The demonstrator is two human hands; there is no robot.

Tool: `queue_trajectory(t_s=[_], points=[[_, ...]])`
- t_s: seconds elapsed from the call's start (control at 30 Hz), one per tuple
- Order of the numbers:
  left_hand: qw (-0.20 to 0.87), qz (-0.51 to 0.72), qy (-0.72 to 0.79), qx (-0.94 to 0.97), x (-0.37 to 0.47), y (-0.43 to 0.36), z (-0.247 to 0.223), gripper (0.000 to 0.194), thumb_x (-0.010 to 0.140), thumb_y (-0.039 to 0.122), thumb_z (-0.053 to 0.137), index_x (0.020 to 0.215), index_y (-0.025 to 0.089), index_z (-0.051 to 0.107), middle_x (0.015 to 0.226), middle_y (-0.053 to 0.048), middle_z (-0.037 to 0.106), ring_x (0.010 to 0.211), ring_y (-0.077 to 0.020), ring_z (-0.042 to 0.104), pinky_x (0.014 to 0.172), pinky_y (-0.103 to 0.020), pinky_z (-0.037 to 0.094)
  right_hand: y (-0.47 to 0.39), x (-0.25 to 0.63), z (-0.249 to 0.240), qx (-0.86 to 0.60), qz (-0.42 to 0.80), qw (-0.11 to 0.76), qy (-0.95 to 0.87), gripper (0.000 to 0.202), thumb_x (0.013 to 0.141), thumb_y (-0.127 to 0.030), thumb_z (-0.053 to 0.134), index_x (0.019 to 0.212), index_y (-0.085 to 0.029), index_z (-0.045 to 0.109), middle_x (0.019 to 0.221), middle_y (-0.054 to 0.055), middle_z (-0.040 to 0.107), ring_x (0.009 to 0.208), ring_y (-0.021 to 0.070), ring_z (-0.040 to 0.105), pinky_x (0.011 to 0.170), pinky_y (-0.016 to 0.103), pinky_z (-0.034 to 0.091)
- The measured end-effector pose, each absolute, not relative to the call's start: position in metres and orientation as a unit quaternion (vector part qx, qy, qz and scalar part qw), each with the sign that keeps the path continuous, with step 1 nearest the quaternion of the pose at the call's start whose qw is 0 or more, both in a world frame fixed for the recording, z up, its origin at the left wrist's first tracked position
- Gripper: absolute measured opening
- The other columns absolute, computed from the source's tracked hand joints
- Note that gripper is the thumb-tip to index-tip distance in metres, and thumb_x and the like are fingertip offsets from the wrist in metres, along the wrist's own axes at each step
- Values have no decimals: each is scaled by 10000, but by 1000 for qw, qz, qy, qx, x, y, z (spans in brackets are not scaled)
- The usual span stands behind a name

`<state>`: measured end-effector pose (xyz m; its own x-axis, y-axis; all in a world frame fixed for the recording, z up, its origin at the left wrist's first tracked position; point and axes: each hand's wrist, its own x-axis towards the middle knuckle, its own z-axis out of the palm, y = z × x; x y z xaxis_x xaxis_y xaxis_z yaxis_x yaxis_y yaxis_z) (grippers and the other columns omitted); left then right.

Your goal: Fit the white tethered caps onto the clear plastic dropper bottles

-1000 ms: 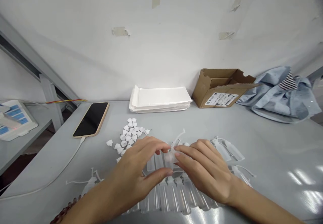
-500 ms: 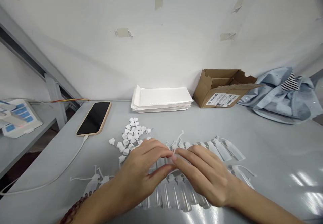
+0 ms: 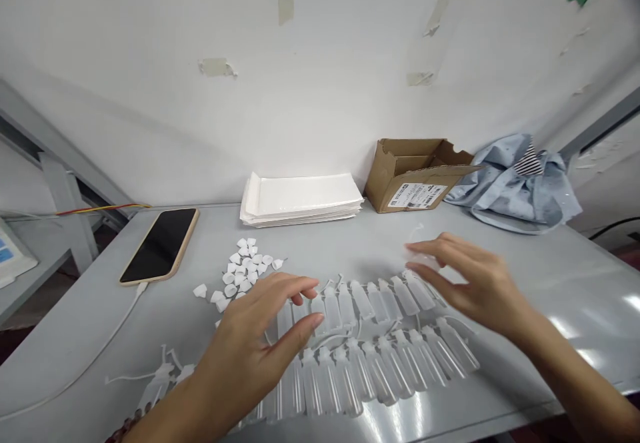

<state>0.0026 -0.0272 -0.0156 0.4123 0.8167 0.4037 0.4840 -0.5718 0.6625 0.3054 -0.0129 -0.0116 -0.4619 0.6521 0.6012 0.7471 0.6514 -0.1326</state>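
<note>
My left hand (image 3: 255, 343) hovers over the left part of the bottles with thumb and fingers apart and nothing between them. Out to the right, my right hand (image 3: 475, 280) pinches a small translucent plastic bottle (image 3: 424, 258), blurred, with a thin strap sticking up from it. Below lie two rows of clear squeeze bottles: a back row (image 3: 363, 300) and a front row (image 3: 370, 370), many with thin strap-like tails at the neck. My left forearm partly covers a few more bottles (image 3: 159, 384). Small white caps (image 3: 243, 270) form a loose pile beyond my left hand.
A phone (image 3: 163, 243) on a white charging cable (image 3: 110, 346) lies at the left. Against the wall stand a stack of white trays or sleeves (image 3: 303, 196) and an open cardboard box (image 3: 413, 186). Light blue cloth (image 3: 515, 186) is heaped at the right.
My hands, together over the bottles before, have parted. The right has moved right with the small bottle; the left has let go and opened. The view has shifted rightward.
</note>
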Motion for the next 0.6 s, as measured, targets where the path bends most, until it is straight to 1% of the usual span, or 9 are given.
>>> queue_trajectory(t_s=[0.07, 0.1, 0.2, 0.27, 0.37, 0.47, 0.53, 0.6], points=[[244, 357, 428, 793, 2, -28, -16, 234, 879, 252, 562, 1110, 290, 573, 911, 7, 671, 819, -140, 639, 421, -142, 444, -11, 335, -14, -513, -60, 273, -812, 189, 898, -306, 570, 1000, -168, 650, 686, 30, 638, 534, 136, 535, 509, 276, 471], [248, 355, 434, 790, 2, -28, -17, 240, 876, 261, 564, 1113, 296, 572, 907, 7, 673, 813, -142, 641, 410, -141, 437, -11, 348, -17, -551, -42, 247, -796, 219, 899, -360, 557, 973, -179, 656, 678, 30, 638, 522, 137, 529, 499, 278, 468], [262, 361, 447, 775, 4, -29, -19, 250, 870, 277, 567, 1119, 295, 578, 912, -3, 678, 829, -152, 644, 456, -155, 479, -14, 373, -30, -608, -6, 209, -766, 318, 900, -469, 501, 917, -196, 661, 727, 52, 675, 517, 148, 538, 514, 306, 482], [278, 362, 469, 756, 6, -30, -19, 248, 871, 306, 559, 1118, 296, 584, 917, -8, 678, 826, -154, 641, 406, -139, 445, -17, 381, -40, -626, 3, 190, -757, 368, 902, -502, 465, 914, -193, 664, 752, 66, 685, 520, 161, 552, 529, 331, 489], [289, 356, 499, 735, 7, -33, -17, 261, 868, 359, 552, 1122, 310, 588, 907, 0, 680, 803, -150, 638, 352, -123, 392, -22, 384, -50, -640, 14, 170, -750, 384, 908, -504, 446, 957, -193, 666, 787, 78, 691, 544, 178, 580, 557, 354, 498], [292, 358, 508, 727, 8, -34, -15, 272, 867, 373, 549, 1130, 317, 583, 903, 5, 679, 814, -150, 638, 367, -126, 409, -24, 387, -53, -625, 11, 172, -762, 347, 917, -473, 457, 990, -203, 662, 777, 74, 686, 586, 194, 597, 557, 347, 502], [294, 364, 509, 723, 7, -33, -15, 264, 869, 364, 548, 1126, 316, 581, 896, 5, 676, 821, -151, 638, 361, -123, 401, -25, 389, -53, -588, -15, 192, -786, 289, 924, -417, 477, 1016, -208, 654, 786, 73, 688, 667, 215, 614, 582, 348, 511], [295, 369, 504, 723, 6, -32, -15, 256, 870, 355, 549, 1120, 313, 581, 887, 2, 675, 824, -154, 641, 343, -122, 371, -26, 391, -52, -541, -56, 215, -811, 215, 929, -336, 499, 1035, -220, 644, 833, 69, 700, 768, 233, 612, 657, 370, 520]])
